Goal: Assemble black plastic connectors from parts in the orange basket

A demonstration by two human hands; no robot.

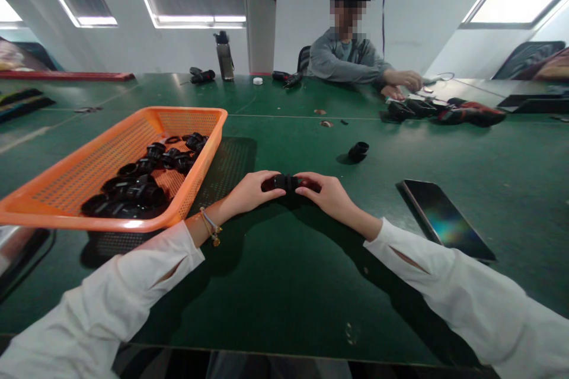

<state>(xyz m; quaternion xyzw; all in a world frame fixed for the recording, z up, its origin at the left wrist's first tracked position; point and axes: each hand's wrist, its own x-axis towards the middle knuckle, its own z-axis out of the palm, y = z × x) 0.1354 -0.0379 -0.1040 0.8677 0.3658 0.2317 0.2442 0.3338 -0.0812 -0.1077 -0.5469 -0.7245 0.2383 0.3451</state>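
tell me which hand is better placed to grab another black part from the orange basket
Left, probably. The left hand is nearest the orange basket of black parts; the right hand sits farther off, and both grip the black-and-red piece.

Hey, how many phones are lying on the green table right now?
1. The phone lies flat, screen up, on the green table, to the right of the right hand. Others may be hidden among the clutter at the far end.
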